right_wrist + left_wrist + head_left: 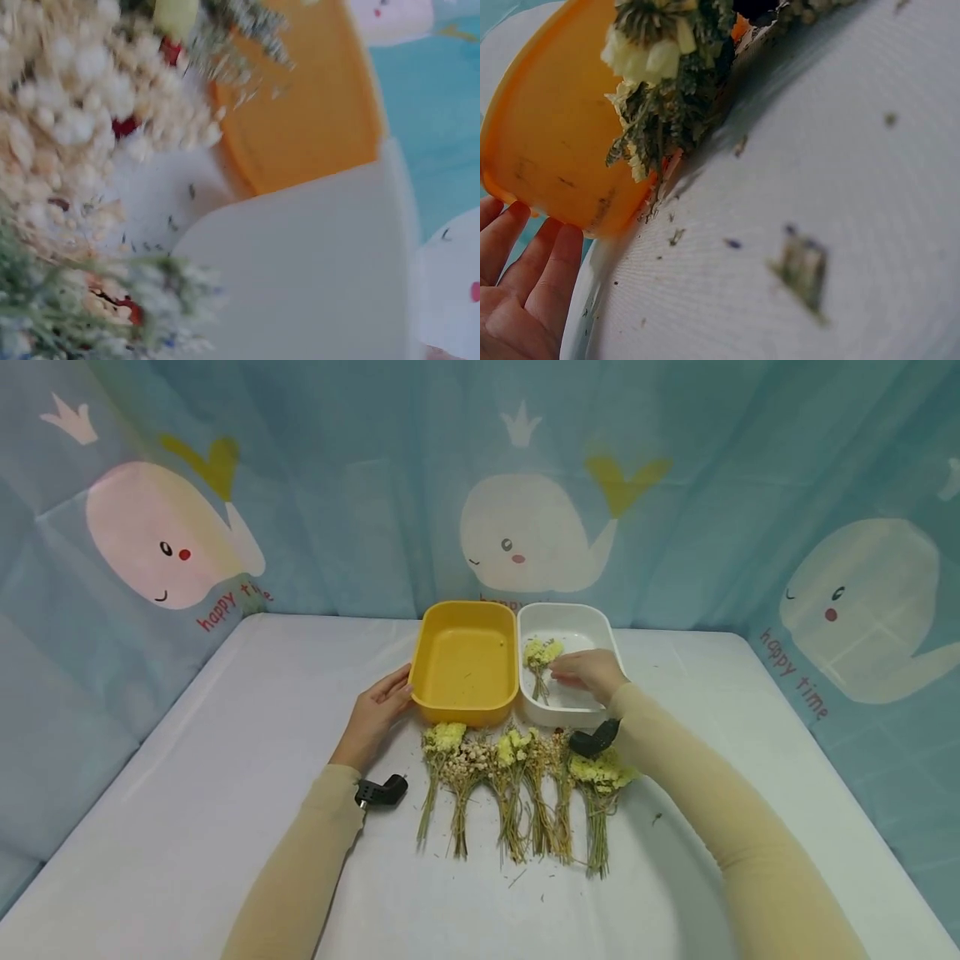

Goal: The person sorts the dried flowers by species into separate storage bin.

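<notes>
A yellow plastic tub [465, 706] and a white tub [566, 717] stand side by side at the back of the table. My left hand [378, 710] lies against the yellow tub's left side, its fingers fairly straight on the wall in the left wrist view. Over the white tub, my right hand [588, 671] reaches in from the right. Its fingertips are at a small bunch of dried yellow flowers [542, 653] inside; whether they pinch the stems cannot be made out. Most of that hand is out of the right wrist view.
In front of the tubs lies a row of several dried flower bunches, including a yellow one [444, 739] at the left end, a cream one [465, 764] and a larger yellow one [600, 772] partly under the right wrist. Plant crumbs dot the white tabletop [225, 777]. A whale-print curtain [360, 527] hangs behind.
</notes>
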Available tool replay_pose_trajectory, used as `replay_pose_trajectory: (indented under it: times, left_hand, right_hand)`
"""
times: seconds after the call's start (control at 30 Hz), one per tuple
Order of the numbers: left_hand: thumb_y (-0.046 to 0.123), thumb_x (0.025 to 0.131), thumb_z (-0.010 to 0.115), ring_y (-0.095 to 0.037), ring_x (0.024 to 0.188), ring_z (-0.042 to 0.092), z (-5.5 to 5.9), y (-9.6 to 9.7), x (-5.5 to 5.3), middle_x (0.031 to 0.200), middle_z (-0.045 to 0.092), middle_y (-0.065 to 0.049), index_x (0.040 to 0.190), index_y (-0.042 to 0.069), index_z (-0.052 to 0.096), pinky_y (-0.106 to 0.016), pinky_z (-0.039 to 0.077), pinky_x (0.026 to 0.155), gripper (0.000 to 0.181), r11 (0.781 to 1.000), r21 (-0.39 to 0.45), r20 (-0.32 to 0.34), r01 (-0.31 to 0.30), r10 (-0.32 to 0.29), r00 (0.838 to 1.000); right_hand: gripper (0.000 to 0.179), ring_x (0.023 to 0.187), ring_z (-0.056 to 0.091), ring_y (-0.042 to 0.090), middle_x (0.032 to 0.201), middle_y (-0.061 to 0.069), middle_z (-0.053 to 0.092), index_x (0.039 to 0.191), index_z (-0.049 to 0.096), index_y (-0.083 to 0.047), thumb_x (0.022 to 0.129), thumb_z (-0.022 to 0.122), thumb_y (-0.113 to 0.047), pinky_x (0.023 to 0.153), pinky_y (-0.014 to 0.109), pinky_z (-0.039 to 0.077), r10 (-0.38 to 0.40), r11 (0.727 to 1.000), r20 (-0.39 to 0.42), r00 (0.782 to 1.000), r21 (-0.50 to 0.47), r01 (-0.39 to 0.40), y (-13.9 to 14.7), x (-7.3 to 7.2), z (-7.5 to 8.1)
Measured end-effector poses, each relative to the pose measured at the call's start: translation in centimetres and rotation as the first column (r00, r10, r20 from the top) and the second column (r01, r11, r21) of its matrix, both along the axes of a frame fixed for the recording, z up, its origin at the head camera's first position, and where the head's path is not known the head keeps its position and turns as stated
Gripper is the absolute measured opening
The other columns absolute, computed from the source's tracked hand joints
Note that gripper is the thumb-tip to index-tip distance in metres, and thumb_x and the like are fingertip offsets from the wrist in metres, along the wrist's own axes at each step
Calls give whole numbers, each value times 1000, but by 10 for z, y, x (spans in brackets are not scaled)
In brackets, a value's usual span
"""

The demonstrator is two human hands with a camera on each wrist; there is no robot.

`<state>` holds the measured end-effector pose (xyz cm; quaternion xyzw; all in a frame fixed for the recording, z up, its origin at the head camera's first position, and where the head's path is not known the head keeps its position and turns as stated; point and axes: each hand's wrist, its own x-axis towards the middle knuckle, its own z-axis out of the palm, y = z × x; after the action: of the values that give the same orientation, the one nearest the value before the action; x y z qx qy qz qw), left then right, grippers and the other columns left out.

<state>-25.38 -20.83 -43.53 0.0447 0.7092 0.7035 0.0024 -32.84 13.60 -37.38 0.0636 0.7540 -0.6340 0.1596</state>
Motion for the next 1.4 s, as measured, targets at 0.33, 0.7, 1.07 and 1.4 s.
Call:
replay_pose_trajectory:
  times: [0.33, 0.7, 1.07, 1.4]
  left_hand:
    - [29, 102, 57, -24, 144, 43, 4, 2, 3, 159, 40, -8, 155, 11, 37, -19, 52, 104, 59, 1000, -12, 1, 3, -3, 1000]
    - [30, 101, 59, -23, 145, 42, 0, 2, 0, 159, 40, -7, 154, 13, 38, -16, 52, 102, 60, 1000, 3, 12, 8, -9, 1000]
    - [29, 102, 58, -24, 144, 43, 1, 4, 2, 159, 40, -9, 154, 11, 37, -15, 52, 101, 60, 1000, -14, 5, -10, 10, 1000]
    - [30, 101, 59, -23, 144, 43, 1, 3, 1, 159, 40, -7, 154, 12, 37, -14, 52, 101, 60, 1000, -18, 9, -15, 15, 1000]
  right_hand:
    - [50, 104, 73, 15, 148, 26, 49, 144, 45, 8, 100, 59, -9, 116, 43, 45, 96, 995, -20, 995, -30, -96, 14, 27, 23]
    - [49, 97, 72, 4, 106, -3, 74, 142, 49, 6, 99, 63, -12, 111, 39, 49, 134, 987, -25, 991, -81, -136, 28, 69, 28]
    - [52, 103, 72, 7, 105, -4, 76, 138, 50, 9, 96, 67, -16, 110, 37, 51, 187, 977, -34, 982, -98, -190, 39, 114, 25]
    - [54, 108, 71, 11, 111, -1, 76, 136, 51, 13, 96, 68, -19, 102, 28, 56, 214, 968, -57, 975, -119, -220, 57, 143, 19]
